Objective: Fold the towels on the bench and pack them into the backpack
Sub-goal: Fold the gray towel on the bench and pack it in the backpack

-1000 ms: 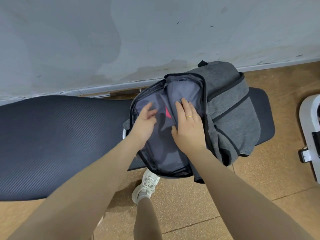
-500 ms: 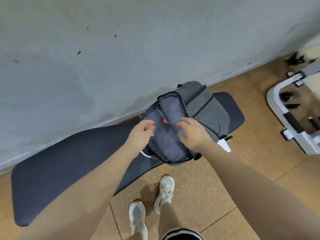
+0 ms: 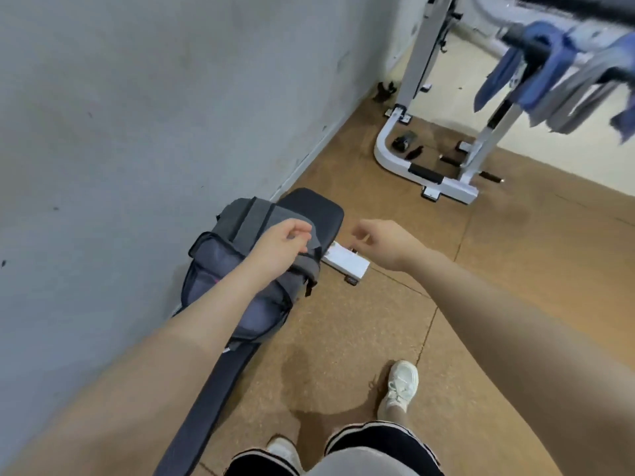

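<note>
No text, label, brand, number or sign can be read anywhere in the view. The grey backpack (image 3: 261, 266) on the worktop at centre left shows no legible logo, and the white frame (image 3: 443, 187) at upper right bears only dark fittings too blurred to make out.

1. The table (image 3: 311, 209) runs along the wall (image 3: 137, 115), which lies to its left.
2. The backpack (image 3: 247, 269) lies on the table's far end, its opened side toward the wall.
3. The left hand (image 3: 280, 247) hangs over the backpack; the right hand (image 3: 386, 242) is to its right, over the floor (image 3: 343, 338) and the table's foot (image 3: 345, 262).
4. A rack (image 3: 443, 180) stands on the floor farther off to the right, with towels (image 3: 556, 84) draped over its bar.
5. A shoe (image 3: 398, 386) stands on the floor, near and right of the table.
</note>
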`<state>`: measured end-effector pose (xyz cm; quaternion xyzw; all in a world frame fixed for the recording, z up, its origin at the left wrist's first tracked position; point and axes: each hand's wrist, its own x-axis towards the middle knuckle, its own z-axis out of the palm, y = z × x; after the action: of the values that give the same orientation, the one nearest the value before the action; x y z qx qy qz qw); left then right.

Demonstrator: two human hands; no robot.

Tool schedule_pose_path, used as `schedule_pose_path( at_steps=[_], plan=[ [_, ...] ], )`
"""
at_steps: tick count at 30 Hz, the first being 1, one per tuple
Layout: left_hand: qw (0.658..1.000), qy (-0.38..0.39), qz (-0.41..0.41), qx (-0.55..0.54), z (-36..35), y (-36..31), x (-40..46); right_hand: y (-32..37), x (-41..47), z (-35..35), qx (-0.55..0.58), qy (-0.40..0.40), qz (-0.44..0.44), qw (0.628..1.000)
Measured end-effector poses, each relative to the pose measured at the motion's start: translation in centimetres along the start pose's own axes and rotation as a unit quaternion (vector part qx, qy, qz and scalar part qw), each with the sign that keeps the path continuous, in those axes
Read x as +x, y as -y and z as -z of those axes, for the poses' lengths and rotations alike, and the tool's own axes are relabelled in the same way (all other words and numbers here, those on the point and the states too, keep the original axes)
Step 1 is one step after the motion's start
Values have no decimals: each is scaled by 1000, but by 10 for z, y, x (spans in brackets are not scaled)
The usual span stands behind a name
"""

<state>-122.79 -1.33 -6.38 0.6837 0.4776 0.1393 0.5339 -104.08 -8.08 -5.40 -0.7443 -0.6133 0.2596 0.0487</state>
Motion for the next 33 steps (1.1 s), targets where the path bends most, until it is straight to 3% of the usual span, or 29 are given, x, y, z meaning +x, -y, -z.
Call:
schedule_pose_path(
  at_steps=[8, 14, 17, 23, 33],
  plan=[
    [991, 71, -72, 83, -147, -125, 82, -185, -44, 97, 4, -32, -85, 996],
    [979, 112, -120, 120, -257, -214, 142, -321, -66, 177, 107, -107, -150, 977],
    [976, 125, -128, 125, -296, -248, 176, -372, -64, 191, 120, -104, -173, 972],
    [968, 144, -147, 143, -356, -304, 272, -456, -19, 226, 171, -118, -186, 960],
    [962, 164, -173, 136, -437, -429, 501, -600, 121, 368, 163, -172, -209, 949]
  ],
)
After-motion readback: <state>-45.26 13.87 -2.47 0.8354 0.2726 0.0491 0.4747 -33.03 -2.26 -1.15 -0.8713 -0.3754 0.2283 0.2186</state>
